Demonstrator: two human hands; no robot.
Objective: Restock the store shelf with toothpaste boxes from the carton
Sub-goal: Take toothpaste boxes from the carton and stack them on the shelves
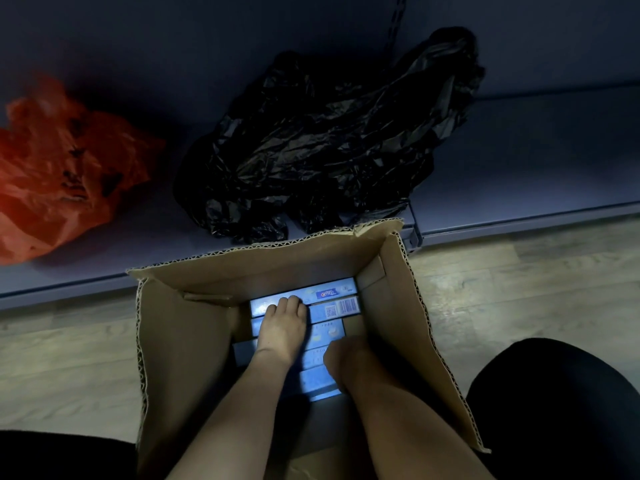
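From the head camera, both bare forearms reach down into an open cardboard carton [398, 306] on the wood-look floor [519, 289]. The left hand [282, 327] lies palm down on the blue toothpaste boxes [341, 304] packed flat in the carton's bottom; its fingers curl over the far edge of one box, though whether they grip it is unclear. Just right of it and nearer the person, the right hand [349, 363] rests on the boxes in shadow, fingers bent downward; I cannot tell whether it holds one. Beyond both hands, past the carton's far wall, runs the low blue-grey store shelf [519, 161]. On it, straight ahead of the hands, sits a crumpled black plastic bag [329, 140], and far to their left a red plastic bag [59, 168].
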